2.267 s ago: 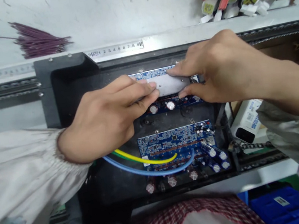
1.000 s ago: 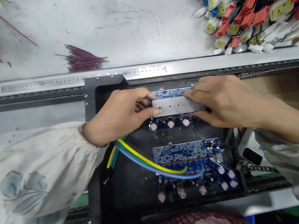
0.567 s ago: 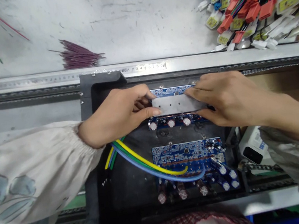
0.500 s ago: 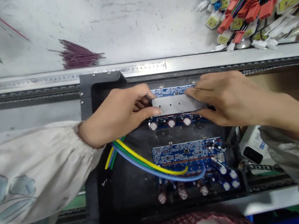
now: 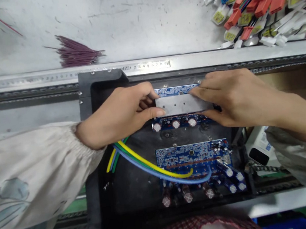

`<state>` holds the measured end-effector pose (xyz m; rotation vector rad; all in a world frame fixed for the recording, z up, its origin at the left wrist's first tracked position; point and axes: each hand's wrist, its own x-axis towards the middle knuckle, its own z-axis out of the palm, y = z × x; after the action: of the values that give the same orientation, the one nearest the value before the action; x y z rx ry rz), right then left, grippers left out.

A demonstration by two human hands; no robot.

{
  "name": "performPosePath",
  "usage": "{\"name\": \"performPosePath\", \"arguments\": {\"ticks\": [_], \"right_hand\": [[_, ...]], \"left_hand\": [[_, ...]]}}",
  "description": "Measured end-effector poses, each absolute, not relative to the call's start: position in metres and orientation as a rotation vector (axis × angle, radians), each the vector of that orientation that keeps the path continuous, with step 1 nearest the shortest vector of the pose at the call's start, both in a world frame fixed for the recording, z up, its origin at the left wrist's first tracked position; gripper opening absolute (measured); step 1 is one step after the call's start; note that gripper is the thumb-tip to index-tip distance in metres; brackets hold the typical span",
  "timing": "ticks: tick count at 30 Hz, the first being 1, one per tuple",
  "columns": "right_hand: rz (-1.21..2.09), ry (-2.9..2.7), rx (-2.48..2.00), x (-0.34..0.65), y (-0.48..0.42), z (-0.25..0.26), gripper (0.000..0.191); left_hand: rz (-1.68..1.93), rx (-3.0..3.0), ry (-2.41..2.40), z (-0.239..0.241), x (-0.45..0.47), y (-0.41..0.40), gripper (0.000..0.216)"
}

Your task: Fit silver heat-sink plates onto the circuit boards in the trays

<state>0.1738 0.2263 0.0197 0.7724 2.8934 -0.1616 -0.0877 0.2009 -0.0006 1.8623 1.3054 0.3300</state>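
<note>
A flat grey metal plate point(image 5: 179, 105) with small holes lies across the upper blue circuit board point(image 5: 171, 91). My left hand point(image 5: 126, 112) pinches the plate's left end between thumb and fingers. At the other end my right hand point(image 5: 231, 97) grips it the same way, and its fingers hide that end. Round capacitors point(image 5: 175, 124) show below the plate. Nearer me, a second circuit board point(image 5: 172, 157) sits in the same black tray point(image 5: 130, 202). Yellow point(image 5: 147, 160), green and blue cables run from the tray's left side and curve over that lower board.
Behind the tray runs a metal rail with a ruler strip point(image 5: 147, 66). Purple wires point(image 5: 77, 51) lie bundled on the grey bench at the back. Connectors with red and white housings point(image 5: 263, 4) are heaped at the back right. A white device point(image 5: 262, 149) is right of the tray.
The view has shifted slightly, so the bench objects appear a little higher. Both hands keep their hold on the metal plate, which stays over the upper board.
</note>
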Motion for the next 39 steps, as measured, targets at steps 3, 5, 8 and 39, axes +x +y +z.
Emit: {"name": "performPosePath", "arguments": {"ticks": [3, 5, 8, 39], "right_hand": [[-0.172, 2.893, 0.79, 0.174, 0.225, 0.019, 0.031], [-0.178, 2.884, 0.79, 0.174, 0.225, 0.02, 0.033], [-0.183, 2.865, 0.759, 0.174, 0.226, 0.021, 0.033], [-0.117, 2.866, 1.056, 0.166, 0.207, 0.012, 0.042]], "left_hand": [[0.336, 1.856, 1.31, -0.001, -0.087, 0.2, 0.03], [0.353, 1.826, 1.294, -0.003, -0.086, 0.2, 0.028], [0.38, 1.795, 1.264, -0.005, -0.087, 0.201, 0.025], [0.422, 1.669, 1.224, -0.006, -0.082, 0.205, 0.024]]}}
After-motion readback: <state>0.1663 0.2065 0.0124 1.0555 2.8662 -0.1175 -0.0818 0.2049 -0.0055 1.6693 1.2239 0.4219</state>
